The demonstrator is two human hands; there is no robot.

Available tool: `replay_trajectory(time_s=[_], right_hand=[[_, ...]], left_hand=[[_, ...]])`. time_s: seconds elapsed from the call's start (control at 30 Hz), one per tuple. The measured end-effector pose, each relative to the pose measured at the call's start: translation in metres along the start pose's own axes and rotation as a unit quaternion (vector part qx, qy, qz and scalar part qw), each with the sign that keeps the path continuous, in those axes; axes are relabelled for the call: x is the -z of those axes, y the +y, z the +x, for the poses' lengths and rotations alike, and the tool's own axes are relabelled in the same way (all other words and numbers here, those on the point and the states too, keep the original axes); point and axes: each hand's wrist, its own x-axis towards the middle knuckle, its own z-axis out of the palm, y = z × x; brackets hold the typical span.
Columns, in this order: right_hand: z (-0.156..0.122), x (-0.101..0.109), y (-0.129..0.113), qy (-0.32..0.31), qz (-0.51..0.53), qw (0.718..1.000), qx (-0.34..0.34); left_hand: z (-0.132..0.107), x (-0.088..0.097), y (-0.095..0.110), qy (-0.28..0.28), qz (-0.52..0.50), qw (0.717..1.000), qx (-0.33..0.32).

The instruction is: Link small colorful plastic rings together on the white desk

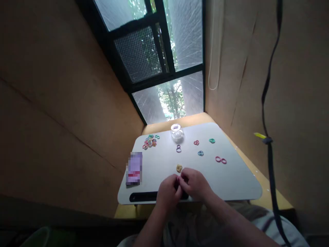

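My left hand (168, 192) and my right hand (194, 182) meet over the front of the white table. Both are closed, with thumbs and fingertips pinched together on a small pink hair tie (179, 178); most of it is hidden by the fingers. Just beyond the fingertips lies a bunch of yellow hair ties (179, 168). Farther back are purple hair ties (178, 149), a blue bunch (200, 153), a red-pink bunch (196, 142) and a green bunch (211, 140). To the right is a pair of pink hair ties (221, 160).
A mixed heap of coloured hair ties (149, 141) sits at the back left of the white table (159, 164). A clear jar (177, 134) stands at the back, and a blurred purple packet (134, 168) lies at left. A dark strap (269, 164) hangs on the right.
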Motion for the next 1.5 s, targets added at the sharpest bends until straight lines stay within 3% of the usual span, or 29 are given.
replay_trajectory(time_s=[0.97, 1.5], right_hand=[[-0.005, -0.009, 0.001, -0.008, -0.039, 0.999, 0.023], [-0.005, -0.015, 0.010, 0.008, -0.044, 0.999, 0.024]], left_hand=[[-0.007, 0.003, -0.007, 0.034, -0.029, 0.999, -0.012], [-0.006, 0.005, -0.011, 0.065, -0.164, 0.984, -0.025]])
